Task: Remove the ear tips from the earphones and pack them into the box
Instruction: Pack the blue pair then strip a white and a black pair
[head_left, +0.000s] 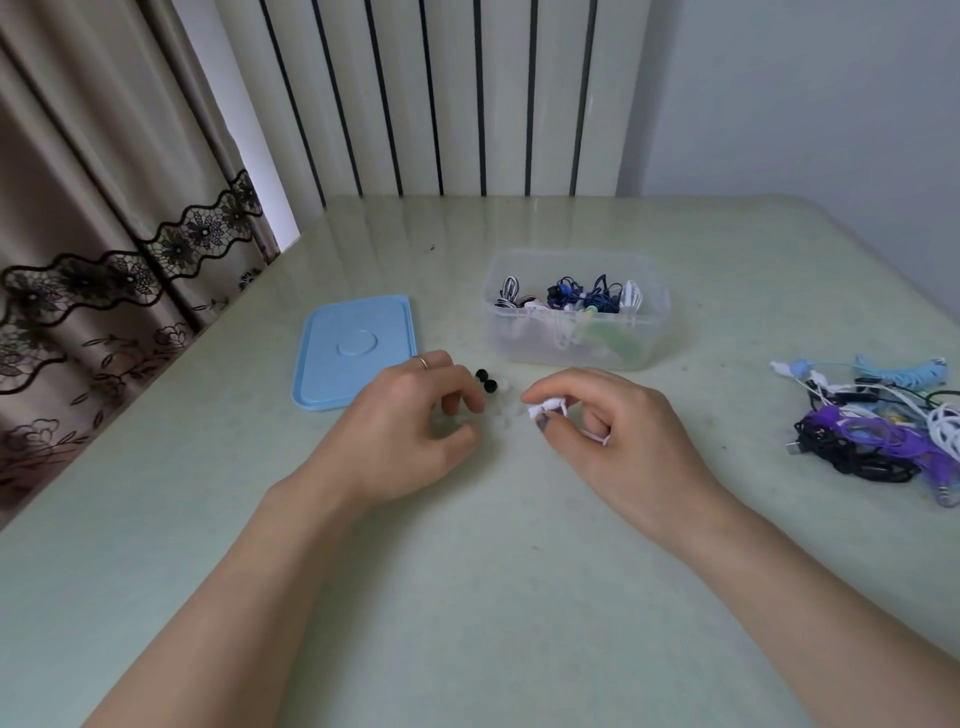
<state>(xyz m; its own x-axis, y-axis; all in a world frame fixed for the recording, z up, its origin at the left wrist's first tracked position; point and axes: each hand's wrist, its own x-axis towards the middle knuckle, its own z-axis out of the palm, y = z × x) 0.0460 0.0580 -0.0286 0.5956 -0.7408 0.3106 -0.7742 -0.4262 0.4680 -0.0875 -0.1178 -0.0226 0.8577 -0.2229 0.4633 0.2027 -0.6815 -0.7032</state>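
I'm seeing right hand (618, 426) mid-frame pinching white earphone (546, 406); left hand (410, 415) curling loosely, holding nothing I can tell, beside black ear tips (486, 380).

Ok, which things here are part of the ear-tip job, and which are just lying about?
In the job:
- white earphone, pinched in the right hand
- left hand
- black tips on the table
- clear box holding earphones
- blue lid, off the box
- earphone pile

Lying about:
- curtain
- radiator
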